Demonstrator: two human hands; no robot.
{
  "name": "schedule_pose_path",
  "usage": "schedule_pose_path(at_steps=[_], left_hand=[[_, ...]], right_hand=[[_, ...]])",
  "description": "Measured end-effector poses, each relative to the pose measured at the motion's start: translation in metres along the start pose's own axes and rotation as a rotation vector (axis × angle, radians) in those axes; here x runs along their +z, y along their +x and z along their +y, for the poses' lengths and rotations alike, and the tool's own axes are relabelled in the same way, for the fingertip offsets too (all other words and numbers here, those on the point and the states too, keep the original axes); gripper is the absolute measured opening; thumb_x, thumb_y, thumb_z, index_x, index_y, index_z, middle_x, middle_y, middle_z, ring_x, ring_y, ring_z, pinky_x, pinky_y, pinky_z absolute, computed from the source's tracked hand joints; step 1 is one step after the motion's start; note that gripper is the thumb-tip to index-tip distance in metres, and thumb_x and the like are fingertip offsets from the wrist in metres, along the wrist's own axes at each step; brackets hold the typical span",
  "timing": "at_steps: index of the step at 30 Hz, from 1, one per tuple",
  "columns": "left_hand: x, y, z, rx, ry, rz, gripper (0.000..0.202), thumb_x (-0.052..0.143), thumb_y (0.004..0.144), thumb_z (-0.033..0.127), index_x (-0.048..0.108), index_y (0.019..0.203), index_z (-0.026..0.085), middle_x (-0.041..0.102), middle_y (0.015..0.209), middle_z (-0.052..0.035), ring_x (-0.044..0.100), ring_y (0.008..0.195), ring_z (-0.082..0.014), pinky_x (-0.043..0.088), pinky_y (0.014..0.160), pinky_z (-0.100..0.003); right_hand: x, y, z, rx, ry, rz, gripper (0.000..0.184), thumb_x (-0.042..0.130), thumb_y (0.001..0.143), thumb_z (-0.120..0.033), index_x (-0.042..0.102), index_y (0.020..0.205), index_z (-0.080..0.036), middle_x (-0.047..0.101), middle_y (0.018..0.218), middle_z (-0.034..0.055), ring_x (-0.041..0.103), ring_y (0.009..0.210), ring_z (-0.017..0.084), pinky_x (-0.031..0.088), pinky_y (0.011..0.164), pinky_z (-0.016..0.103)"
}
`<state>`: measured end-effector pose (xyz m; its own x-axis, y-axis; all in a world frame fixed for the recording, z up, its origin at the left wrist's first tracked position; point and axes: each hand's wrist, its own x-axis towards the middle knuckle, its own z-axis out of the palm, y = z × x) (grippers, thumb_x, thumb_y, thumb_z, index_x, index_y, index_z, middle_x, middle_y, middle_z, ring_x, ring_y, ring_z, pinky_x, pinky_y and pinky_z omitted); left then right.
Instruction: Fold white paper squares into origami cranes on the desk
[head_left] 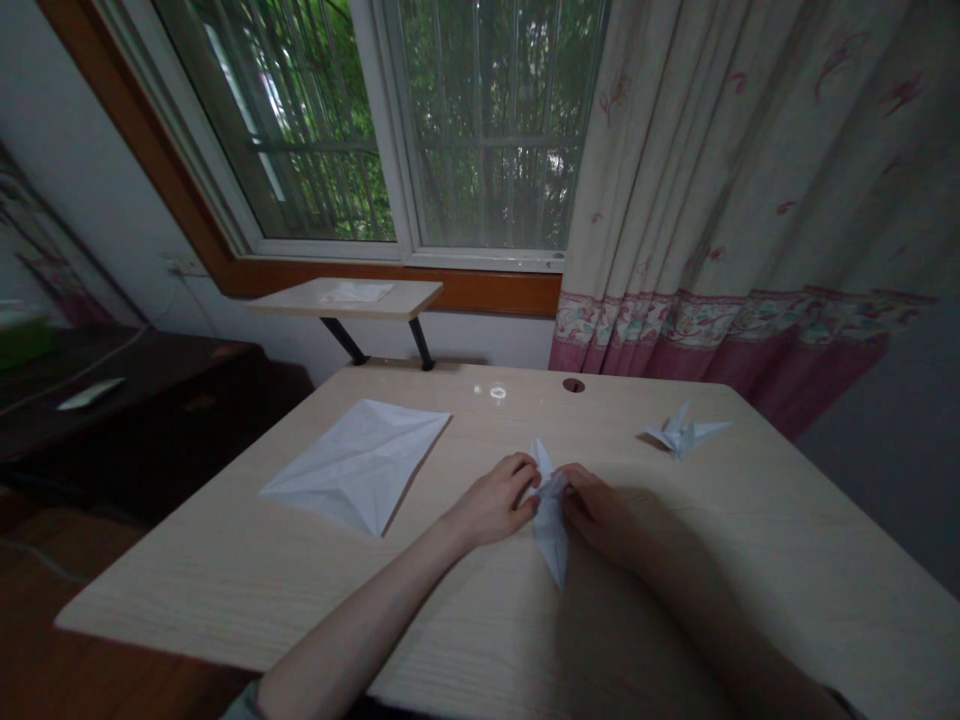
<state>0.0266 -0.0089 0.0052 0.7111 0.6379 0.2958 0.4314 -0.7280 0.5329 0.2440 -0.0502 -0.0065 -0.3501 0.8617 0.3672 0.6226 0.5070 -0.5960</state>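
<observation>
Between my two hands, over the middle of the desk, is a folded white paper crane (551, 540), its long points reaching away from me and toward me. My left hand (499, 500) pinches its left side, fingers curled and closed. On the right side my right hand (596, 510) is closed on the paper too, near a small folded part; its fingertips are partly hidden. A finished-looking paper crane (681, 437) stands at the right on the desk. To the left lies a creased, unfolded white paper sheet (360, 460).
The pale wooden desk (225, 570) has a round cable hole (574, 385) near its back edge. A raised shelf (292, 297) at the back left bears some white paper (358, 291). Behind are a window and a long curtain (720, 250). A dark low table (150, 390) stands left.
</observation>
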Motion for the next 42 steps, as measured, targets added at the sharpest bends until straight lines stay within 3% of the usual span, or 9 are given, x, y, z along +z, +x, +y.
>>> schedule_pose_path(at_steps=[3,11,15,20,25,30,35,42], left_hand=[[0.002,0.002,-0.001,-0.007,0.019,0.006,0.014,0.050,0.096,0.021,0.057,0.108,0.018,0.057,0.122,-0.0098,0.053,0.117,-0.0234,0.044,0.106,-0.037],[0.003,0.004,-0.002,-0.053,-0.046,0.039,0.014,0.045,0.101,0.026,0.056,0.098,0.018,0.061,0.108,-0.0081,0.058,0.104,-0.0215,0.048,0.096,-0.035],[0.003,0.004,-0.002,-0.105,-0.091,0.066,0.016,0.050,0.099,0.027,0.053,0.113,0.018,0.060,0.112,-0.0092,0.060,0.104,-0.0228,0.049,0.095,-0.037],[0.007,0.003,-0.006,-0.128,-0.173,0.123,0.040,0.057,0.095,0.023,0.042,0.131,0.018,0.056,0.128,-0.0139,0.058,0.117,-0.0257,0.047,0.104,-0.043],[0.011,0.002,-0.010,-0.075,-0.182,0.135,0.056,0.056,0.094,0.018,0.032,0.145,0.020,0.047,0.141,-0.0160,0.052,0.129,-0.0263,0.043,0.111,-0.046],[0.008,0.002,-0.008,-0.049,-0.081,0.105,0.057,0.051,0.097,0.019,0.031,0.150,0.022,0.043,0.143,-0.0143,0.048,0.132,-0.0252,0.043,0.113,-0.044],[0.011,0.001,-0.012,-0.021,0.010,0.085,0.046,0.049,0.099,0.021,0.044,0.145,0.023,0.043,0.144,-0.0123,0.049,0.132,-0.0242,0.044,0.113,-0.042],[0.018,0.000,-0.019,0.004,0.095,0.089,0.038,0.046,0.101,0.025,0.053,0.138,0.020,0.044,0.149,-0.0122,0.045,0.138,-0.0251,0.041,0.116,-0.043]], right_hand=[[-0.001,0.002,-0.001,0.034,0.027,0.016,0.013,0.046,0.090,-0.016,0.054,0.095,-0.024,0.063,0.094,0.0061,0.062,0.089,0.022,0.052,0.082,0.036],[0.006,0.002,0.009,0.053,0.125,0.116,0.027,0.046,0.092,-0.020,0.053,0.117,-0.024,0.061,0.115,0.0095,0.061,0.105,0.023,0.054,0.091,0.040],[0.010,0.002,0.015,0.053,0.139,0.126,0.040,0.048,0.093,-0.022,0.047,0.133,-0.024,0.054,0.130,0.0133,0.058,0.115,0.026,0.053,0.096,0.045],[0.013,0.001,0.017,0.059,0.173,0.128,0.055,0.047,0.092,-0.020,0.037,0.146,-0.025,0.050,0.138,0.0162,0.065,0.100,0.024,0.059,0.086,0.043],[0.016,0.000,0.023,0.014,0.097,0.135,0.053,0.045,0.094,-0.021,0.040,0.147,-0.026,0.047,0.143,0.0167,0.060,0.115,0.027,0.057,0.093,0.047],[0.018,0.000,0.026,-0.004,0.007,0.117,0.052,0.041,0.094,-0.016,0.044,0.145,-0.025,0.041,0.150,0.0148,0.044,0.138,0.027,0.045,0.110,0.050],[0.019,0.000,0.026,-0.025,-0.071,0.072,0.051,0.042,0.093,-0.013,0.051,0.142,-0.026,0.041,0.154,0.0121,0.049,0.135,0.025,0.045,0.111,0.049],[0.018,0.001,0.028,-0.082,-0.145,0.061,0.043,0.041,0.095,-0.015,0.060,0.134,-0.017,0.044,0.153,0.0166,0.057,0.127,0.027,0.049,0.108,0.051]])
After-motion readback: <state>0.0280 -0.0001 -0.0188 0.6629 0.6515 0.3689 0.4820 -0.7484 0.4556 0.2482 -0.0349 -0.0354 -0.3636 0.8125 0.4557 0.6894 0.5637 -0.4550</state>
